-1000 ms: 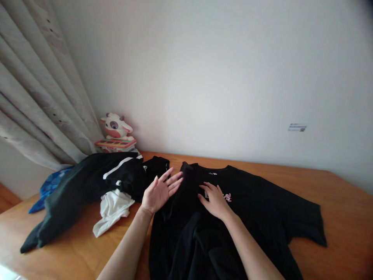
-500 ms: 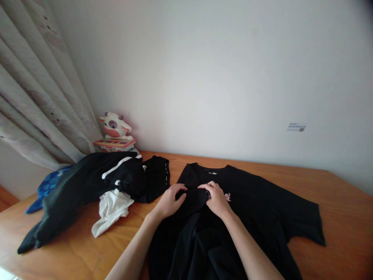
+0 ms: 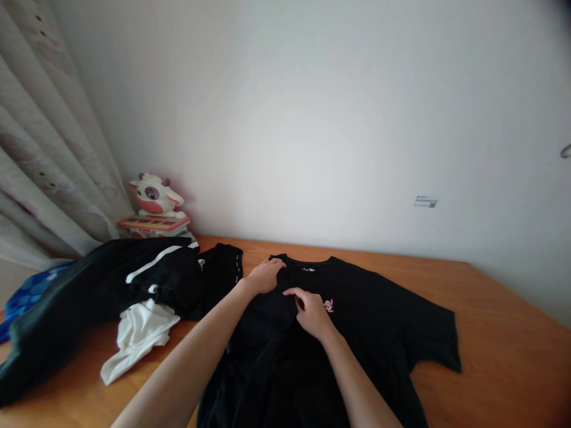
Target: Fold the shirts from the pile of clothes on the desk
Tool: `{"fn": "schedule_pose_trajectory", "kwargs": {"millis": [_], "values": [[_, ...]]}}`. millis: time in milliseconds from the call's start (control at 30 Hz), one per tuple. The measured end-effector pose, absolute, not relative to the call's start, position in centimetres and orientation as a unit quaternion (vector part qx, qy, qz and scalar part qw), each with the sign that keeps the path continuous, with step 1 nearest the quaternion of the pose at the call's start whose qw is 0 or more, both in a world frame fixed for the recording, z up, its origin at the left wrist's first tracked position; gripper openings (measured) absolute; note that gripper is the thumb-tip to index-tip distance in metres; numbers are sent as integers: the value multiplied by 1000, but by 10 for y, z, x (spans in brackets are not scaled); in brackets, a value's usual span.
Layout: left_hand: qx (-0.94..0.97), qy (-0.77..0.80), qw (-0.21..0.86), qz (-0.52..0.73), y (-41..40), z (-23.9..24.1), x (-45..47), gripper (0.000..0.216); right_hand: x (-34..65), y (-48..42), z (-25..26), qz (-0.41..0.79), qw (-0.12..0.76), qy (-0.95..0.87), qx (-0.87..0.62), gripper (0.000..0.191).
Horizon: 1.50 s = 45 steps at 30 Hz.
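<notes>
Two hands (image 3: 263, 278) (image 3: 313, 315) on a black shirt (image 3: 375, 297), fingers' (image 3: 294, 291) grip unclear; pink print (image 3: 329, 305) illegible.

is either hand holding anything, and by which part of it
It cannot be told whether either grip closes on cloth: the left hand is at the black shirt near its collar, the right hand near its pink print.
</notes>
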State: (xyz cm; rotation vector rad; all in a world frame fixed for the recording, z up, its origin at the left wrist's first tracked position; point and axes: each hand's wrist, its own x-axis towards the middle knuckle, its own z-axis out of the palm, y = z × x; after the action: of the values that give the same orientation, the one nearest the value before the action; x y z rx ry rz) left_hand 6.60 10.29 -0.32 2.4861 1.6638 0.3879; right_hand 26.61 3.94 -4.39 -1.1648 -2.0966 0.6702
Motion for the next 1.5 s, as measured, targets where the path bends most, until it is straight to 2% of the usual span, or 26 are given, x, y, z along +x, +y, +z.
{"fn": "schedule_pose_trajectory", "kwargs": {"millis": [100, 333, 467, 567, 700, 933, 1033, 1100, 1167, 1267, 1400, 1500], "values": [[830, 550, 50, 79, 121, -1, 71, 50, 266, 41, -46, 260, 333, -792, -440, 46], [805, 591, 27, 38, 140, -3, 56, 21, 268, 41, -40, 343, 374, -762, -402, 38], [760, 646, -2, 70, 151, -3, 45, 25, 267, 37, -34, 347, 376, -749, -420, 32], [728, 678, -18, 104, 155, -6, 38, 31, 265, 37, -36, 310, 366, -758, -442, 34], [727, 674, -19, 133, 147, -11, 32, 34, 262, 42, -44, 294, 387, -757, -436, 29], [782, 602, 14, 162, 76, 3, 18, 19, 259, 50, -54, 294, 448, -709, -458, 30], [870, 460, 64, 164, 17, 16, 10, 19, 259, 50, -52, 296, 463, -695, -463, 27], [900, 406, 89, 131, -21, 21, 6, 27, 259, 48, -50, 295, 473, -692, -458, 25], [903, 404, 91, 111, -50, 19, 4, 42, 260, 46, -48, 292, 485, -686, -457, 25], [884, 448, 56, 124, -70, 7, 1, 47, 261, 45, -45, 285, 498, -671, -469, 28], [835, 520, 9, 178, -68, -8, -1, 35, 262, 44, -47, 276, 493, -663, -491, 32], [831, 515, 1, 209, -65, -10, -3, 23, 263, 43, -52, 272, 475, -672, -500, 32]]}}
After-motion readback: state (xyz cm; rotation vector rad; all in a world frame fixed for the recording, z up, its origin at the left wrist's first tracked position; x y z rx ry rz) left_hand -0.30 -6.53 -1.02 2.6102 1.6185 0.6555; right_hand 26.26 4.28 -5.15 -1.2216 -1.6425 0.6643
